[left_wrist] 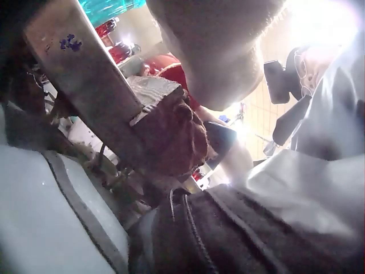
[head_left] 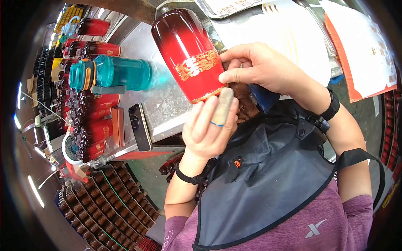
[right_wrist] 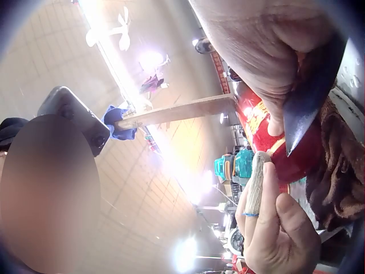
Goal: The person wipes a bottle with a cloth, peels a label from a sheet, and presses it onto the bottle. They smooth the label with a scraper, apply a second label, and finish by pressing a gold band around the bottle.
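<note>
Near a grey metal worktop point(head_left: 167, 115), a glossy, gold-patterned red-and-black bottle point(head_left: 187, 48) is held tilted, pinched near its base by the right hand point(head_left: 266, 68), while the left hand point(head_left: 206, 134), its fingers nearly straight, is placed at the bottom edge, presumably for steadiness.

Glossy bottle point(head_left: 189, 52), rough cloth finger sleeve point(head_left: 223, 106)

A white X-shaped logo point(head_left: 315, 229) marks the purple shirt point(head_left: 272, 226), below both the left grip point(head_left: 209, 129) and right grip point(head_left: 261, 69). The small orange mark point(head_left: 238, 162) on the dark apron point(head_left: 272, 184), below the left grip, cannot be read, nor can the gold print on the orange-edged white sheet point(head_left: 356, 46) right of the right grip.
</note>
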Tool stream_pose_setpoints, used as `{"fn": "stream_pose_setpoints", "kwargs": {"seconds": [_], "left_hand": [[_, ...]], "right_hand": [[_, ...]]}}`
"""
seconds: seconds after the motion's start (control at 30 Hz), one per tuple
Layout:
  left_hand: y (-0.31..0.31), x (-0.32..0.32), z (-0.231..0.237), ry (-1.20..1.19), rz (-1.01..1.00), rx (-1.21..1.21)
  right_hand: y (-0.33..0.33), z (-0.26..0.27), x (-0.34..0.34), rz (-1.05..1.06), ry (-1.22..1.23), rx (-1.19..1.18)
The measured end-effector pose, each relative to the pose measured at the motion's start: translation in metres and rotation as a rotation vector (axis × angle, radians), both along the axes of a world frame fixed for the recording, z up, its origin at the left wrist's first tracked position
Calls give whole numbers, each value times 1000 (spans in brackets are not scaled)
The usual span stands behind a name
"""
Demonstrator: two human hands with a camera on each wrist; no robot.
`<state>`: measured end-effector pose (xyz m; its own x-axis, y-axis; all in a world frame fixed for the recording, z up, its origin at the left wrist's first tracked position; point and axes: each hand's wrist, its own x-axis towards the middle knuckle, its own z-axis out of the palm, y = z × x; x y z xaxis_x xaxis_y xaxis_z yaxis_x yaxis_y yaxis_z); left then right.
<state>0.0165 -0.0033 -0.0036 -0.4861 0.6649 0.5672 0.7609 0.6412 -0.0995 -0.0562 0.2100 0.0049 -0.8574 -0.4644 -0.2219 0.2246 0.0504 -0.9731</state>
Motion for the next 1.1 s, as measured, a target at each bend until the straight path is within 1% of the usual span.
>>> {"fn": "stream_pose_setpoints", "kwargs": {"seconds": [0.03,0.1,0.17,0.27,0.37,0.43,0.5,0.57,0.63,0.7,0.77,0.8,0.83,0.87,0.9,0.97,1.0,1.03,1.07,1.1], "left_hand": [[-1,5,-4,9,7,-22],[-8,11,0,-71,16,61],[-16,15,9,-105,143,63],[-21,11,6,-136,159,95],[-16,10,5,-148,134,136],[-12,7,9,-106,122,55],[-6,2,9,-82,125,45],[1,-3,8,-84,70,59],[8,-4,0,-49,58,39],[8,-3,1,-68,36,41],[-4,0,-2,-97,18,132],[-10,6,5,-139,75,127],[-17,5,4,-127,82,150],[-23,5,3,-164,91,193],[-28,8,1,-210,100,236],[-32,8,-1,-242,86,284],[-34,7,-1,-244,58,269],[-36,6,-1,-246,31,254],[-39,4,-3,-225,17,242],[-39,3,-1,-214,14,227]], "right_hand": [[0,0,-1,3,-4,13],[0,-2,-2,2,-9,25],[1,-4,-2,5,35,36],[-2,-3,-3,3,39,68],[-1,-1,-3,14,16,32],[0,-1,-3,14,17,51],[-1,-2,-3,13,19,69],[-1,-2,-1,6,0,11],[0,2,1,1,12,36],[2,4,1,-8,25,63],[5,1,-1,3,112,165],[8,3,-4,2,116,167],[12,10,-11,-21,190,324],[17,18,-20,-49,267,483],[21,27,-33,-38,270,502],[19,23,-59,-6,187,271],[14,0,-79,-32,249,235],[12,11,-83,72,39,32],[6,2,-90,165,-35,-87],[-3,3,-96,262,-107,-204]]}}
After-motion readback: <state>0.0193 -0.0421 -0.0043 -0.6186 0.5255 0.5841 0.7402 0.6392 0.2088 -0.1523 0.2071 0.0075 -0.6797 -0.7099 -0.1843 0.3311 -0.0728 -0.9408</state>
